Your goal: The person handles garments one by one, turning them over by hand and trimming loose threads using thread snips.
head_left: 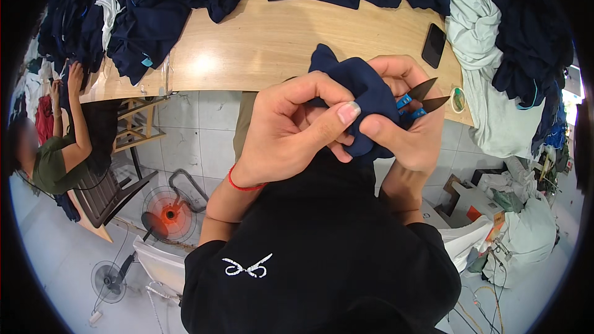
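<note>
A bunched piece of navy fabric [371,89] is held up in front of my chest, near the table's front edge. My left hand [291,124] is closed, pinching the fabric between thumb and fingers; a red string is round that wrist. My right hand [411,136] is closed on the other side of the cloth, its thumb pressing on it. The same hand also holds a pair of thread snips [417,104] with blue grips, tucked in the palm. Their two dark blades stand apart and point up to the right. Part of the snips is hidden by my fingers.
Navy garments [148,18] heap along the far side of the wooden table [247,49]. Pale green cloth [476,25] hangs over its right end, near a black phone [434,45] and a roll of tape [458,100]. A co-worker [59,158] handles garments at left, above fans [170,213].
</note>
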The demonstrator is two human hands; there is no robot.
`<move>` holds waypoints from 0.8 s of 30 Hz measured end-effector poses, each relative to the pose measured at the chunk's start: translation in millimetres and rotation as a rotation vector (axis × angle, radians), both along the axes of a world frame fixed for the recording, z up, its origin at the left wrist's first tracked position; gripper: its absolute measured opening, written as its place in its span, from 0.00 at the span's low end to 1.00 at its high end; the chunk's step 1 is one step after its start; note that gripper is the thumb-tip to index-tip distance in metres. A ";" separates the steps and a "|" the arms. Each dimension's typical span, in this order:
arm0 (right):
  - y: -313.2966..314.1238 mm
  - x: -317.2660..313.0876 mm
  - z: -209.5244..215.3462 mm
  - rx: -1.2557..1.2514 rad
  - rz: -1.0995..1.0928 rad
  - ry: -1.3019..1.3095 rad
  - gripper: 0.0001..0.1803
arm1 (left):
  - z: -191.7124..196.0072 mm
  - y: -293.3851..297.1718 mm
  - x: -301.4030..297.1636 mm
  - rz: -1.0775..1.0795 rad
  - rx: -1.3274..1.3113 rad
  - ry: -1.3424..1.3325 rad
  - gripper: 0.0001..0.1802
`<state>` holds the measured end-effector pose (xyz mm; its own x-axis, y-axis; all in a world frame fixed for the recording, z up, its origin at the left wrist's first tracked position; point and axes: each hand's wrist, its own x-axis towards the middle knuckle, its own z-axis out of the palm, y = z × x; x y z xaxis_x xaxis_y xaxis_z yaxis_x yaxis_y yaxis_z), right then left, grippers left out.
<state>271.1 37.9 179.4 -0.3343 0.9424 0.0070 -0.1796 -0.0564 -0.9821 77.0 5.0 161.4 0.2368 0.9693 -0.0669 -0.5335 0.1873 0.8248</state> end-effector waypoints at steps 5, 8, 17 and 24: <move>-0.4 1.2 8.0 -0.094 0.002 0.031 0.29 | -1.9 -1.9 -2.4 0.011 -0.007 0.043 0.06; 0.9 0.7 7.5 -0.128 0.036 0.063 0.31 | -4.1 -3.5 -4.0 0.012 -0.003 0.055 0.07; 2.5 3.5 4.3 -0.160 0.050 0.086 0.35 | -7.7 -4.8 -4.3 0.006 0.008 0.055 0.07; 2.4 -1.7 3.8 -0.142 0.018 0.091 0.24 | -12.6 -0.2 -7.1 0.053 0.136 0.218 0.04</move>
<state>269.4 40.4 183.2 -0.3553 0.9299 -0.0950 -0.2648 -0.1976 -0.9439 69.9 4.8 148.8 0.1793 0.9836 0.0211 -0.3469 0.0431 0.9369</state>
